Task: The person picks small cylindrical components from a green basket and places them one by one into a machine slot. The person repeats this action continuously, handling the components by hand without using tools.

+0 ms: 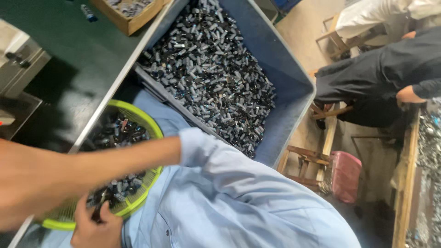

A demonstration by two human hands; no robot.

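Looking down, we saw a round lime-green plastic mesh basket (pixel 154 131) resting on the lap, against the edge of a dark green worktable (pixel 78 55), and part-filled with small black and grey cylindrical parts (pixel 120 132). Our one visible hand (pixel 94 229) sat at the basket's near rim, fingers curled around a dark piece (pixel 98 212) among those parts; which hand it was we could not tell, and the other hand lay outside the picture. A bare forearm (pixel 92 167) in a pale blue rolled sleeve (pixel 216 160) crossed over the basket from the left edge, blurred and close to the camera. Just beyond the basket stood a large blue-grey plastic bin (pixel 285 78) heaped with many more of the same little cylinders (pixel 211 69). A brown cardboard box (pixel 131 20) stood on the far part of the table. To the right, another person in dark clothes (pixel 367 73) sat near a wooden stool with a pink cushion (pixel 344 174).
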